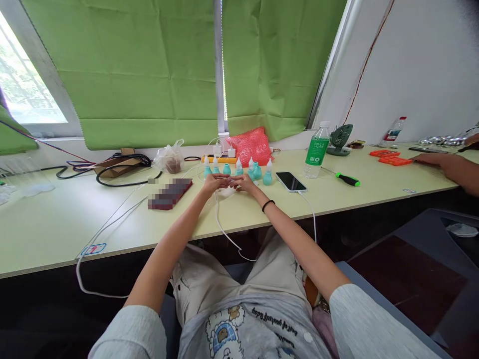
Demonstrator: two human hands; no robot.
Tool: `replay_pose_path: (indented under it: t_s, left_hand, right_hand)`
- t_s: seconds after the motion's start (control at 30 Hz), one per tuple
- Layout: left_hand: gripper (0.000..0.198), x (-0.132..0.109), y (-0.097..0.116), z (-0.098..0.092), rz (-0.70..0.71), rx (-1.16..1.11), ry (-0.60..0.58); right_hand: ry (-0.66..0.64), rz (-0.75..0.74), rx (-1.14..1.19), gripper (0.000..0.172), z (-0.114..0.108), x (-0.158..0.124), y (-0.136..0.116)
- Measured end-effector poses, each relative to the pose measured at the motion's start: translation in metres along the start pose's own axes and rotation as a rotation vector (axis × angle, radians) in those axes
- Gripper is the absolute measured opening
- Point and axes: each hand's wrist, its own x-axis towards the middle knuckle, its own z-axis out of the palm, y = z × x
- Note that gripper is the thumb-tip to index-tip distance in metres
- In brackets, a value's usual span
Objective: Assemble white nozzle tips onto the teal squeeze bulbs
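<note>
Both my hands meet on the pale table (56, 224) in front of a row of several teal squeeze bulbs with white tips (239, 168). My left hand (214, 183) and my right hand (245, 184) have their fingers pinched together around a small white piece that is too small to name. A white cable (220, 224) runs from between the hands over the table edge. A black band sits on my right wrist.
A phone (291, 181) lies to the right on a charging cable, beside a green-labelled water bottle (317, 150), a screwdriver (346, 178) and a small fan (340, 139). A red mesh bag (249, 144), power strip, black cables and plastic bag (170, 158) sit behind. Another person's arm (449, 167) rests far right.
</note>
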Motion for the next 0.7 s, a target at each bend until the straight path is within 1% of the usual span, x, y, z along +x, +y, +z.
replay_pose_path:
  t_s: [0.17, 0.37, 0.47, 0.57, 0.7]
  left_hand:
    - [0.034, -0.0003, -0.0007, 0.0026, 0.023, 0.022, 0.019]
    - [0.032, -0.0023, 0.0027, 0.0057, -0.002, 0.024, -0.006]
    - [0.029, -0.0007, 0.0022, 0.0049, 0.011, 0.016, 0.02]
    - [0.026, 0.0017, 0.0012, 0.0035, 0.016, 0.009, 0.069]
    - [0.026, 0.0027, 0.0009, 0.003, -0.011, 0.01, 0.111]
  right_hand:
    - [-0.027, 0.007, 0.013, 0.01, 0.0004, -0.0051, -0.0073]
    - [-0.015, -0.014, -0.008, 0.008, -0.0002, -0.0073, -0.0099]
    - [0.001, -0.033, -0.051, 0.009, 0.002, -0.0059, -0.0075]
    - [0.038, -0.071, -0.114, 0.013, 0.0049, -0.004, -0.0052]
    - [0.095, -0.129, -0.206, 0.017, 0.0054, -0.002, -0.0042]
